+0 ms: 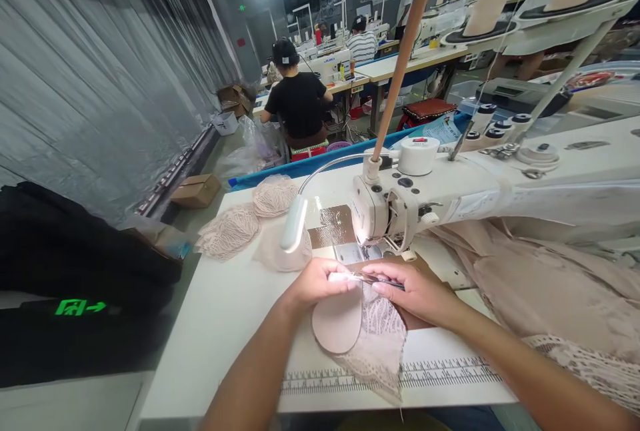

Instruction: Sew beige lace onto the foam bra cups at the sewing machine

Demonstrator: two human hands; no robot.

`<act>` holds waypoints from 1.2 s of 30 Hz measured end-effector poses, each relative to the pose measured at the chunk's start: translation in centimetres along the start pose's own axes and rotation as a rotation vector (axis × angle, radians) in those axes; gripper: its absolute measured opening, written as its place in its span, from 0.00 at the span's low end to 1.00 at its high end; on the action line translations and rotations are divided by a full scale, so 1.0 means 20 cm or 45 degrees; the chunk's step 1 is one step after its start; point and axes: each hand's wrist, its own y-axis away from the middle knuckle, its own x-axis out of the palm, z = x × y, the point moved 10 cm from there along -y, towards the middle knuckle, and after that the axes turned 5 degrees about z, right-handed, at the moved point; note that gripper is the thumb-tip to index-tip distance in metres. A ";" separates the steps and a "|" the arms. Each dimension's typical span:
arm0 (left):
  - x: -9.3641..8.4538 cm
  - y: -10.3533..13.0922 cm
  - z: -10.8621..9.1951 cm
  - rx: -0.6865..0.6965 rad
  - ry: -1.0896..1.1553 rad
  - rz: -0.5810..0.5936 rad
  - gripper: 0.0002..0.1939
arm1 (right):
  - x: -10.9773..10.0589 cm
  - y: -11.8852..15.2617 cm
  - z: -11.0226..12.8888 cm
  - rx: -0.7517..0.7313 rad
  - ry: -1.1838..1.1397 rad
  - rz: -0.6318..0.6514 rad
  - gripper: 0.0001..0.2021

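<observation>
between both hands lay the cup [337, 321] with lace [380, 337]; left hand [315, 282] and right hand [415, 291] pinched its top edge just short of the needle [367, 247]. risk: layers slipping, fingers near needle.

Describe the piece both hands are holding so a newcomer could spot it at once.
Start at the white sewing machine; just in front of its needle, the left hand and right hand pinch a beige padded cup with lace. Unlike the lace cups stacked behind the lamp, it is in hand.
</observation>
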 end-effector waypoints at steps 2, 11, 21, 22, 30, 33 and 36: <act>0.01 0.00 0.00 0.011 0.019 0.021 0.21 | 0.02 -0.03 0.02 0.012 -0.036 0.038 0.15; 0.03 -0.02 0.05 -0.008 0.016 0.082 0.20 | 0.08 -0.07 0.02 0.030 -0.086 0.104 0.09; 0.06 -0.03 0.06 0.018 -0.048 0.120 0.18 | 0.08 -0.07 -0.06 0.100 -0.322 -0.009 0.12; 0.07 -0.03 0.05 0.034 -0.053 0.123 0.18 | 0.09 -0.07 -0.07 0.106 -0.382 -0.013 0.12; -0.01 -0.01 -0.03 0.048 -0.547 0.034 0.13 | 0.06 -0.03 -0.14 0.203 -0.230 -0.133 0.10; -0.11 -0.02 -0.07 0.068 -0.751 -0.102 0.10 | 0.01 -0.01 -0.15 0.236 -0.040 -0.146 0.08; -0.17 -0.09 -0.11 0.087 -0.899 -0.161 0.10 | 0.00 0.00 -0.14 0.222 0.190 -0.108 0.05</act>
